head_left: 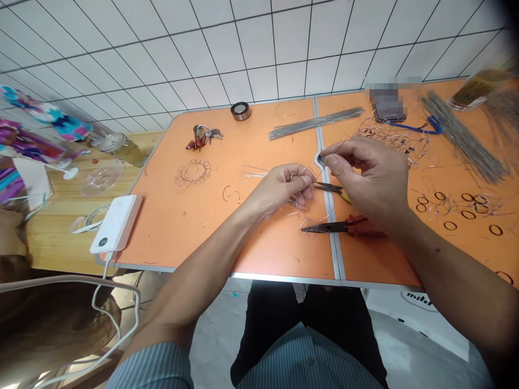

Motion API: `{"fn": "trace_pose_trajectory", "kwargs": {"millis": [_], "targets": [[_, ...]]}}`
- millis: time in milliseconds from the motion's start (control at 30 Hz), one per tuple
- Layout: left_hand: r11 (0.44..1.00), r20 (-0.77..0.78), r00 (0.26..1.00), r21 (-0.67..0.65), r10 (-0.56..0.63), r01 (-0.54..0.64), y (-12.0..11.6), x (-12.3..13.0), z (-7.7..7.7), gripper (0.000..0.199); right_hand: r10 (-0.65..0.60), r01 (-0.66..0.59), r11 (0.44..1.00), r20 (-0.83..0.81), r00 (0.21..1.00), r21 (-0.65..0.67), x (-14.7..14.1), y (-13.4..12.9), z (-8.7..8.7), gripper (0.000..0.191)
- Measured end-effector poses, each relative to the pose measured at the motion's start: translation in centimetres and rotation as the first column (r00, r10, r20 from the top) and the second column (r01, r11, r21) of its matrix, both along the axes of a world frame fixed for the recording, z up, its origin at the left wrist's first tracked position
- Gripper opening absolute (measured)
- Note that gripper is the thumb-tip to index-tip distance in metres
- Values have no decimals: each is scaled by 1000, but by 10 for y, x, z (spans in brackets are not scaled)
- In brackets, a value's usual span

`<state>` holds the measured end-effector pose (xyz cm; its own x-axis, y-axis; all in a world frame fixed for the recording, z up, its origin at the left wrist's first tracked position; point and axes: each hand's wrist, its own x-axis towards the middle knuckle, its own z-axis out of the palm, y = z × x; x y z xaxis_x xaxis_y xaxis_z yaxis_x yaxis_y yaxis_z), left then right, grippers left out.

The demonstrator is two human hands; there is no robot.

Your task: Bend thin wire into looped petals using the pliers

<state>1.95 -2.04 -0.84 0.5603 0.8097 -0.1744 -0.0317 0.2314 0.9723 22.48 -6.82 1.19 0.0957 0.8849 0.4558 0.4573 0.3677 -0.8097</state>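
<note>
My left hand (290, 185) is closed in a pinch over the middle of the orange table, its fingers on a looped thin wire (299, 206). To its right, my right hand (365, 175) is also closed, thumb against the fingers, with a small dark bit and thin wire at the tips. Just under the hands lie needle-nose pliers (320, 228) with red handles, touching a faint wire loop. Between the hands are smaller pliers (330, 187) with a yellow handle, partly hidden by my right hand.
A flower-shaped wire ring (193, 173), keys (205, 136) and a tape roll (240, 111) lie left. Behind is a wire bundle (316, 123). A phone (388, 105), tangled wires, dark rings (450, 226) and another bundle (466, 138) are right. A power bank (116, 224) sits at the left edge.
</note>
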Motion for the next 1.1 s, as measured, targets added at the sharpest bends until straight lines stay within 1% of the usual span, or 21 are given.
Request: {"fn": "trace_pose_trajectory", "kwargs": {"millis": [100, 233, 367, 533, 633, 767, 933, 1100], "targets": [[1000, -4, 1000, 9, -9, 9, 0, 0, -1, 22, 20, -20, 1000, -14, 1000, -1, 2, 2, -1, 10], [1000, -5, 1000, -6, -20, 20, 0, 0, 0, 21, 29, -29, 1000, 38, 999, 2, 3, 3, 0, 12], [999, 8, 1000, -39, -30, 31, 0, 0, 2, 20, 17, -19, 1000, 74, 997, 20, 4, 2, 1, 16], [998, -6, 999, -60, -37, 37, 0, -1, 1, 20, 7, -8, 1000, 86, 996, 20, 4, 2, 0, 14], [997, 6, 999, -59, -42, 42, 1, -2, -1, 20, 18, -20, 999, 95, 995, 26, 4, 2, -1, 13], [997, 38, 998, -57, -46, 48, 2, -1, -1, 18, 38, -45, 998, 145, 989, 47, 4, 3, -1, 16], [996, 39, 998, -71, -51, 53, 1, -1, 0, 18, 53, -60, 996, 111, 992, 65, 5, 7, -3, 13], [996, 11, 997, -42, -76, 76, 0, -1, -2, 14, 57, -64, 996, 113, 992, 60, 6, 9, -4, 13]]}}
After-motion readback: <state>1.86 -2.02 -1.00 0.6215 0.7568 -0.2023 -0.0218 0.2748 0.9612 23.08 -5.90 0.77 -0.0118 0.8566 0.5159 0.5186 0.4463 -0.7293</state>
